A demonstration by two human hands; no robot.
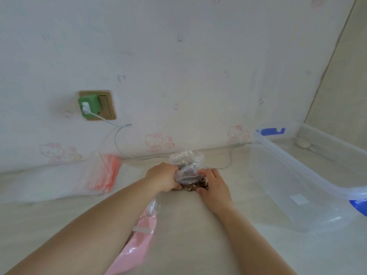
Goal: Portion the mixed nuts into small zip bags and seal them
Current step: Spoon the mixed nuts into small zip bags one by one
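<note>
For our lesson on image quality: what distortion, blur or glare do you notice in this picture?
Head view: wide-angle bending curves the wall corner; soft, even light with faint shadows; slight blur over the hands and nut bag; small glints on the clear bin and pink bag.

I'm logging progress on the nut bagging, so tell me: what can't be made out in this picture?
- Small zip bag of nuts, head view: its zip edge is hidden by the left hand and right hand, so sealed or not is unknown.
- Pink pouch: partly covered by the left forearm, contents unclear.
- Stack of empty zip bags: blurred, count unreadable.
- Clear bin: cut off by the right edge.
</note>
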